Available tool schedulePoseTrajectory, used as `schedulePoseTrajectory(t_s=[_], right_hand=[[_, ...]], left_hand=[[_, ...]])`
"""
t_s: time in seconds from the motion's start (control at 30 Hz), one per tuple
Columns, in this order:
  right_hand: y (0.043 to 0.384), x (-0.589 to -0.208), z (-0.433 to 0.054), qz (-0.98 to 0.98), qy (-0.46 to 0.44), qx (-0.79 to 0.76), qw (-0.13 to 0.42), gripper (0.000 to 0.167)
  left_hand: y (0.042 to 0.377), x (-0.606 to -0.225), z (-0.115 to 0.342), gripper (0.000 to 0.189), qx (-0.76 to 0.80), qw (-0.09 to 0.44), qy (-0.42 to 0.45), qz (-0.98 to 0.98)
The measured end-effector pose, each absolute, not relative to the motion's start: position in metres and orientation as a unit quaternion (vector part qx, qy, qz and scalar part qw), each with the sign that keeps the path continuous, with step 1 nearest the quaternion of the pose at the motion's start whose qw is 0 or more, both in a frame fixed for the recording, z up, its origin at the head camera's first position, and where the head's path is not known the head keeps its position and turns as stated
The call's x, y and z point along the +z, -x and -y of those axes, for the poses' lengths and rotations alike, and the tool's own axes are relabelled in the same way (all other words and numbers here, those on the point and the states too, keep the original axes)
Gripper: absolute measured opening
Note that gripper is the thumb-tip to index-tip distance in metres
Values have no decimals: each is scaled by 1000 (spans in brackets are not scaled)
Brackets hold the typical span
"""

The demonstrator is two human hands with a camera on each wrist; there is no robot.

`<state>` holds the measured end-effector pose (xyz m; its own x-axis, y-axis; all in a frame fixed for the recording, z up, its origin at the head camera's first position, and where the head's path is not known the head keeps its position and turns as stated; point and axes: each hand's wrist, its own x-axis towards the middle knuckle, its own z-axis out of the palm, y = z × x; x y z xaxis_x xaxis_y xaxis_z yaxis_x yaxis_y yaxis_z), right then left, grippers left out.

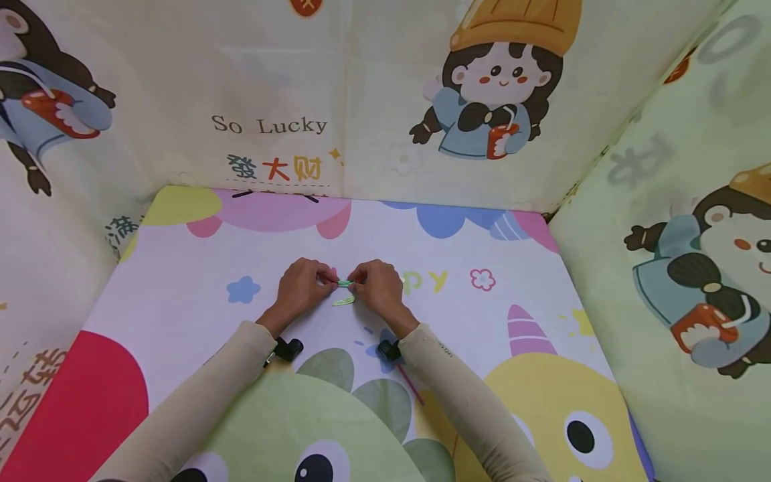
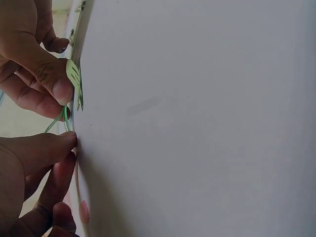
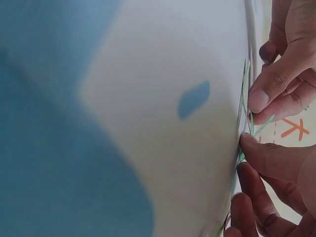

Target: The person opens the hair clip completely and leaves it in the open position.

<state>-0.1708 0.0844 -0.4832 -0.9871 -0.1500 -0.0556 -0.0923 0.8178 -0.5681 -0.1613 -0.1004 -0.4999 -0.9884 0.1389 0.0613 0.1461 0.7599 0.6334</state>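
Observation:
Above the table's far middle, a thin green hair clip (image 1: 345,284) spans the gap between both hands. My left hand (image 1: 306,286) pinches one end between thumb and fingers. The other end is pinched by my right hand (image 1: 377,286). In the left wrist view, two thin green strands of the clip (image 2: 64,117) spread in a V from the right fingertips toward the left ones. Fingertips hide both ends. A second, light green hair clip (image 1: 343,301) lies on the table just nearer than the hands; slots show in its face in the left wrist view.
The tabletop (image 1: 193,281) carries a printed cartoon cover with a green dinosaur and a yellow figure. Printed cloth walls (image 1: 385,87) rise at the back and both sides. Each wrist bears a small black camera (image 1: 289,349).

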Motion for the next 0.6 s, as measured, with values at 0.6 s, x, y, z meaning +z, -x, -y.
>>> schedulePoseTrajectory(t_s=[0.6], right_hand=[[168, -485, -89, -945, 67, -317, 39, 13]], left_hand=[[158, -497, 101, 12, -337, -8, 61, 939]])
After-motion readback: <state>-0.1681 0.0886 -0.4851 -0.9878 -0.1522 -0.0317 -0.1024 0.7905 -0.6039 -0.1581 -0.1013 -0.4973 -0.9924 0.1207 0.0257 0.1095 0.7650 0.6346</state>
